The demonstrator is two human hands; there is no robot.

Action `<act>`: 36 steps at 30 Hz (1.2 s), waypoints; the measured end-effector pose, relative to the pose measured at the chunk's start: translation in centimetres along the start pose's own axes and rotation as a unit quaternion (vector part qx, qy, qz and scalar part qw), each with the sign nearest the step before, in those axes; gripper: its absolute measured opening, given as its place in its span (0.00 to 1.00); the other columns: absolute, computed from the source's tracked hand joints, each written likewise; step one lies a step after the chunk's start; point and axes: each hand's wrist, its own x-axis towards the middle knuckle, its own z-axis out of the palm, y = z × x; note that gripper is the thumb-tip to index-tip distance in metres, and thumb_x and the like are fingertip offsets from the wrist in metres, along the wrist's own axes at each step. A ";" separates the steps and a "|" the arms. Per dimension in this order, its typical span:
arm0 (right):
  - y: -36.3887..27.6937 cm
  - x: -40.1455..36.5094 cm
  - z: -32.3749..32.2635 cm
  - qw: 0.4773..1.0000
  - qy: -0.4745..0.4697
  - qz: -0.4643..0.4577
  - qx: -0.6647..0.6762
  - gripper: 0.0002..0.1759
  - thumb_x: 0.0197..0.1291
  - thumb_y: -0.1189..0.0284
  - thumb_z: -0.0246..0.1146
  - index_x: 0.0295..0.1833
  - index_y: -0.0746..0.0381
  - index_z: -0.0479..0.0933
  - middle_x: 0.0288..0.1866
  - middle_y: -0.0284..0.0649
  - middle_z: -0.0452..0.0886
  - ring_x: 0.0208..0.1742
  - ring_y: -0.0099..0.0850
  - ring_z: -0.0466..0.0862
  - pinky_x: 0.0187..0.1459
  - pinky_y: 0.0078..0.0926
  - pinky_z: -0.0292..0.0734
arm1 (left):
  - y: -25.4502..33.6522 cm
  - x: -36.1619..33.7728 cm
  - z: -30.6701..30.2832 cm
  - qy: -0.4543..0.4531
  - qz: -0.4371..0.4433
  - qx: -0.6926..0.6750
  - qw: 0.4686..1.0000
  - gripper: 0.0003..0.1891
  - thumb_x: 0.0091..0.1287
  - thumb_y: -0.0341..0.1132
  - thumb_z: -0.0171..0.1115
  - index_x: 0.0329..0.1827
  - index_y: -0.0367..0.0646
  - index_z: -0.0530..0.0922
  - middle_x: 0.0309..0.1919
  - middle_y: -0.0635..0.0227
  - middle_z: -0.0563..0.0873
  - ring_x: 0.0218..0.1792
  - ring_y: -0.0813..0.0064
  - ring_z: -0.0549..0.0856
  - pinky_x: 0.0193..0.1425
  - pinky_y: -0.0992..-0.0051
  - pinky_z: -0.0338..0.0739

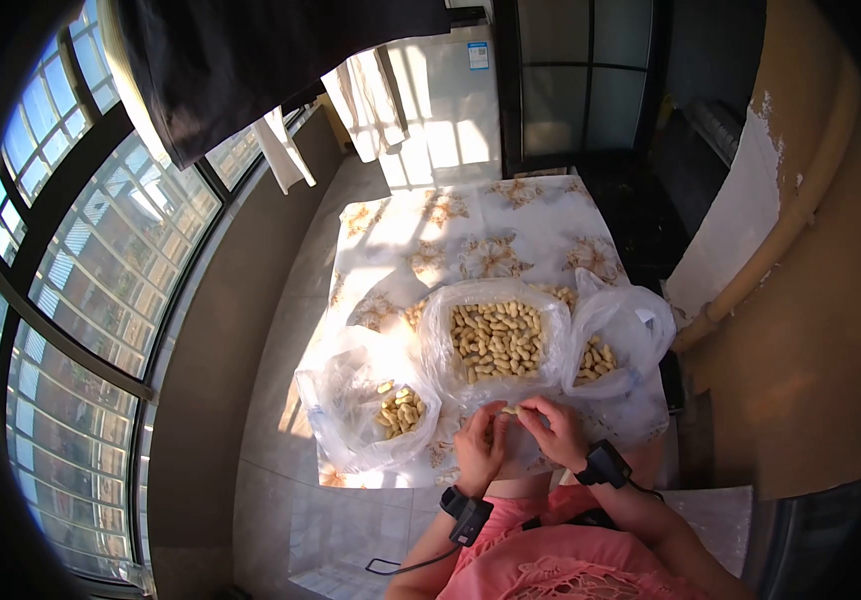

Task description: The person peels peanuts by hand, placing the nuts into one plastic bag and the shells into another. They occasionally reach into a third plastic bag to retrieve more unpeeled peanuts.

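A single unshelled peanut (510, 410) is pinched at the fingertips between my two hands, close to the table's near edge. My left hand (480, 447) is closed, its thumb and fingers at the left end of the peanut. From the right, my right hand (556, 433) is closed too, with its fingertips at the other end. Just beyond them stands a plastic-lined container (434, 345) full of peanuts (495, 340). A clear plastic bag (335, 420) with a smaller heap lies to the left. Another clear bag (640, 320) to the right holds some peanuts at its bottom.
A flowered cloth covers the table (540, 225). Dark clothing (280, 60) hangs over the far left, with white cloths (360, 105) below. Barred windows (115, 260) line the left side; a pipe (780, 250) runs along the right wall. Black wrist devices with cables sit on both wrists.
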 end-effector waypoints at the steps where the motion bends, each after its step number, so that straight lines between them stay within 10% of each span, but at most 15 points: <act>1: 0.0 0.0 0.0 1.000 -0.005 -0.002 -0.003 0.08 0.70 0.71 0.62 0.47 0.65 0.80 0.35 0.44 0.84 0.35 0.36 0.85 0.37 0.29 0.77 | -0.1 0.0 0.0 0.001 -0.002 -0.007 1.000 0.09 0.72 0.33 0.63 0.51 0.41 0.81 0.29 0.61 0.86 0.29 0.73 0.87 0.34 0.75 0.79; 36: 0.4 0.0 0.1 1.000 -0.002 -0.004 0.005 0.09 0.71 0.70 0.61 0.46 0.65 0.79 0.34 0.44 0.84 0.34 0.37 0.85 0.37 0.29 0.77 | -0.2 -0.1 0.2 0.003 -0.012 -0.013 1.000 0.08 0.72 0.33 0.64 0.49 0.39 0.81 0.29 0.61 0.87 0.28 0.73 0.86 0.34 0.75 0.78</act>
